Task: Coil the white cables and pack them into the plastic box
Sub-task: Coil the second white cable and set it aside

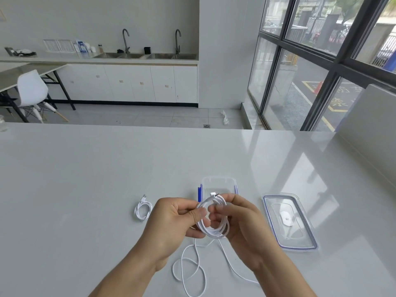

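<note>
Nearest: loose tail of thin white round cable (pixel 188 269) lies in slack loops on the glossy white table (pixel 85 168), not yet wound. Above it both hands hold the part-wound coil (pixel 214 229) off the table. The left hand (pixel 171 221) pinches the turns btwn thumb & fingers. The right hand (pixel 242 221) curls round the other side, fingertips near the plug end.

Cable looks light, soft & springy, so turns prob. pop open. Best to grip across all turns, not by the plug.

Further out: small white coiled cable w/ USB plug (pixel 142 210) lies flat at left, apart from the hands. Clear plastic lid w/ blue seal (pixel 289 221) is at right. Farthest: clear rectangular plastic box w/ blue clips (pixel 218 183), open, just behind the hands, inside partly hidden.
</note>
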Demonstrator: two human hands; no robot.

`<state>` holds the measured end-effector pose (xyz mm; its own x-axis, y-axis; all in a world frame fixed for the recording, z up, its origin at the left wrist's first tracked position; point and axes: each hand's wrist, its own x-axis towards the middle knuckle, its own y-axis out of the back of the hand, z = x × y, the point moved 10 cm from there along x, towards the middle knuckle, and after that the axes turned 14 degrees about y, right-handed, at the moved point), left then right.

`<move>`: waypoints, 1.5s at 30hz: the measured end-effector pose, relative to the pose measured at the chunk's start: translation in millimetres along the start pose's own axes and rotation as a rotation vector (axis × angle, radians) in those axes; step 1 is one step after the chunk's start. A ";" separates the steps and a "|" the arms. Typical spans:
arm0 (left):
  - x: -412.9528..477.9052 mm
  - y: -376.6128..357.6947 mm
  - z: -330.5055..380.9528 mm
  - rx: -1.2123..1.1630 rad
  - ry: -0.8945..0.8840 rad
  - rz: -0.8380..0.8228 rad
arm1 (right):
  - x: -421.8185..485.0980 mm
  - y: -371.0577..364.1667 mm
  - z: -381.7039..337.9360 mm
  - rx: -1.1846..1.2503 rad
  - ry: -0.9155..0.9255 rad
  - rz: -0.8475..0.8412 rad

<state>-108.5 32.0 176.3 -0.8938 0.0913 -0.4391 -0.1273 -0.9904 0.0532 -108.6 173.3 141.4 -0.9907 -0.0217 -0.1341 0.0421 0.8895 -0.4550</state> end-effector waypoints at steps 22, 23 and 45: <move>4.6 5.8 -30.6 -0.251 0.175 0.055 | -35.1 24.5 -73.2 -0.532 0.771 0.122; 4.5 4.3 -30.8 -0.238 0.176 0.055 | -36.2 18.7 -78.6 -0.712 0.837 0.067; 0.1 -0.1 -28.1 -0.097 0.090 0.113 | -15.9 23.7 -31.9 -0.782 0.506 0.050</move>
<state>-96.5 29.2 151.1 -0.8577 -0.0267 -0.5135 0.0178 -0.9996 0.0222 -96.0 209.2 160.8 -0.9364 0.0626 0.3453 0.1691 0.9427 0.2875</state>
